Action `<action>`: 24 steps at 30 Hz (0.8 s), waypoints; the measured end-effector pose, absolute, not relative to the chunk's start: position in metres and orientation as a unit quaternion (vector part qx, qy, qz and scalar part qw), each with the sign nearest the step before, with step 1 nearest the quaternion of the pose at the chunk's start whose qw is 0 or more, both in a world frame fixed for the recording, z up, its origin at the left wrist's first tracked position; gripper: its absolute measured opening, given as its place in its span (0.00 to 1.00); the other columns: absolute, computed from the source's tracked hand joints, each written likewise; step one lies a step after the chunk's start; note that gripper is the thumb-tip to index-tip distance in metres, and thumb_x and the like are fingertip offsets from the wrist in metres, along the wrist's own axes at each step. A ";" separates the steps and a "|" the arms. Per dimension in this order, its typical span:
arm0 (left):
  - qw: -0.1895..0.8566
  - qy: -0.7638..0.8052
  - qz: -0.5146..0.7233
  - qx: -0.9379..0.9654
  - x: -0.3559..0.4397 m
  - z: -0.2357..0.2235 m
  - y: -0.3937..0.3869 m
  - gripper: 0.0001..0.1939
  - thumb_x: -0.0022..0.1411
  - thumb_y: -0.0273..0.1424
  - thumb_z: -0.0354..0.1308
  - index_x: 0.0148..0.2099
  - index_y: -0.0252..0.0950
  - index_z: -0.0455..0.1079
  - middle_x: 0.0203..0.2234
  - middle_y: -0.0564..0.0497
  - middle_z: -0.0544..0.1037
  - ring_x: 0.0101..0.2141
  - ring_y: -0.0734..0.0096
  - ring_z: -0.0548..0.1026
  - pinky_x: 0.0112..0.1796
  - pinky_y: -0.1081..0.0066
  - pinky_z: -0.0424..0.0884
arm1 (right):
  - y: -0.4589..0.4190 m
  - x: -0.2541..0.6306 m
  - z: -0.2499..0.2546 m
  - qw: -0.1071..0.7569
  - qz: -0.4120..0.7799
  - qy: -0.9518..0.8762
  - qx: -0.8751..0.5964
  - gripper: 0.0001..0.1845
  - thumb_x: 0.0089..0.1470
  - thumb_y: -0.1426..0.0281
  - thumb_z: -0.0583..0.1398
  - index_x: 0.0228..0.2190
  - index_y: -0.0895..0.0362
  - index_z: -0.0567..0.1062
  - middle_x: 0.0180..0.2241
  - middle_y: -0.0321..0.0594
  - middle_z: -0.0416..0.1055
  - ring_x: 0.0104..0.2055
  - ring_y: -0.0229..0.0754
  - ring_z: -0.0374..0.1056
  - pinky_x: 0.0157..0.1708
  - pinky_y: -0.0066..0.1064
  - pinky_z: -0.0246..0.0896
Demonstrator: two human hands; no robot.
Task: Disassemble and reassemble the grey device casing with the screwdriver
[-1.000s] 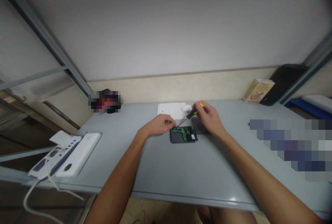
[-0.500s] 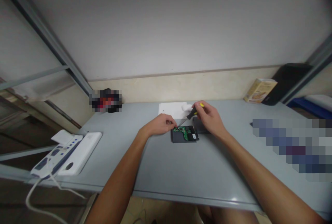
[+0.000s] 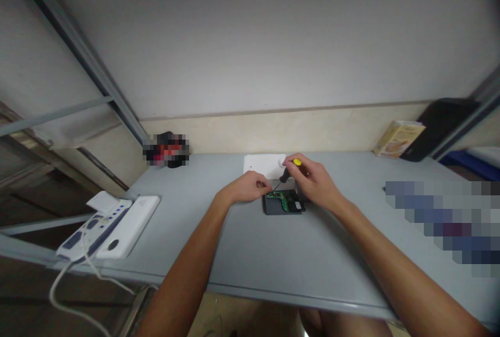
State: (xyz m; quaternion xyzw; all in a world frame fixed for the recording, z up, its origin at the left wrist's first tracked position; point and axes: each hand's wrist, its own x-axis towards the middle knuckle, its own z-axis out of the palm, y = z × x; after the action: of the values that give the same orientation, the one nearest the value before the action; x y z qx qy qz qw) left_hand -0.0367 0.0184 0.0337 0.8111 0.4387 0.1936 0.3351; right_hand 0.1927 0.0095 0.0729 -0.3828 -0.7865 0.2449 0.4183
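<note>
My right hand (image 3: 312, 178) is closed around a black and yellow screwdriver (image 3: 285, 175), held at a slant. Its thin shaft points down and left to the top left corner of a green circuit board (image 3: 285, 200). The board sits in a flat dark casing (image 3: 274, 207) on the table. My left hand (image 3: 252, 186) has its thumb and fingers pinched together at that same corner, close to the screwdriver tip. Whatever lies between those fingertips is too small to make out. Behind the casing lies a sheet of white paper (image 3: 258, 164), partly covered by my hands.
On the grey table (image 3: 250, 259), a white power strip (image 3: 96, 227) and a white flat device (image 3: 133, 230) lie at the left, with a white cable. A yellow box (image 3: 398, 139) leans by a black case (image 3: 439, 126) at the back right. Blurred items sit back left and right.
The screwdriver has swung more upright, its yellow end shifting left, as my right hand turned. My left hand keeps its pinch by the board. The whole view has drifted slightly, moving things rightward.
</note>
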 end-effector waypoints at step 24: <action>0.328 0.398 0.199 0.833 -0.037 0.037 0.017 0.12 0.65 0.29 0.53 0.35 0.32 0.78 0.27 0.52 0.78 0.30 0.70 0.73 0.33 0.73 0.65 | 0.018 0.142 0.065 0.487 0.496 -0.672 -0.255 0.19 0.63 0.48 0.56 0.43 0.50 0.66 0.22 0.27 0.60 0.24 0.38 0.60 0.27 0.29 0.58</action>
State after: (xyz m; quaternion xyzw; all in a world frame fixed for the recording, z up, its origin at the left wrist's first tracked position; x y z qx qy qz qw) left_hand -0.0375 0.0171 0.0371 0.8334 0.3976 0.1990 0.3282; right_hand 0.1419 0.0177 0.0645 -0.2553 -0.6718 0.4960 0.4874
